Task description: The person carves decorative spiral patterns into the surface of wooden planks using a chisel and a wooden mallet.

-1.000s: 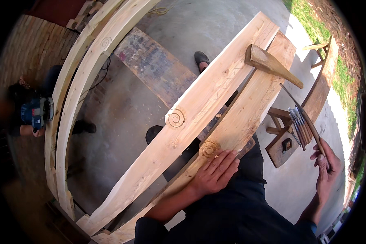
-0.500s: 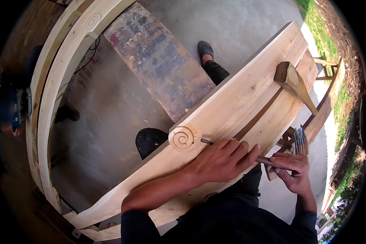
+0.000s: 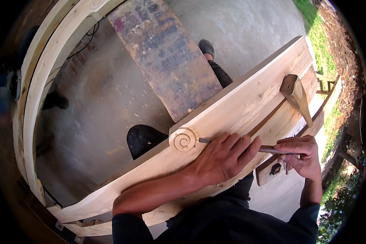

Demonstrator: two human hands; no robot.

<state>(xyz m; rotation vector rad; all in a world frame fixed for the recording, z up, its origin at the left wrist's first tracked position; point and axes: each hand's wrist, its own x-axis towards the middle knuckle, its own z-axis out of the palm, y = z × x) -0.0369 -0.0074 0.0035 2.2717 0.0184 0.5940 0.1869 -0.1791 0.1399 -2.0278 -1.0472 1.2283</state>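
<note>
My left hand [image 3: 223,158] lies across the pale upper board [image 3: 146,179], fingers curled over the long chisel [image 3: 268,149]. The chisel's tip rests just right of a carved spiral [image 3: 184,140]. My right hand [image 3: 299,156] grips the chisel's rear part, over the board's near side. A wooden mallet [image 3: 297,99] lies on the boards farther right, among faint pencilled zigzags. The second board [image 3: 236,173] runs alongside, nearer my body, partly covered by my left hand and arm.
Curved beams [image 3: 32,130] stand at left, with a co-worker's dark shoe [image 3: 59,99] beyond. A paint-stained plank [image 3: 158,57] crosses the concrete floor [image 3: 89,134]. A wooden bench [image 3: 266,171] holding a small black tool is partly hidden at right; grass [image 3: 329,44] edges the paving.
My right hand has swung the chisel leftward onto the upper board beside the spiral. My left hand has moved from the lower board up onto the chisel. The view has shifted too.
</note>
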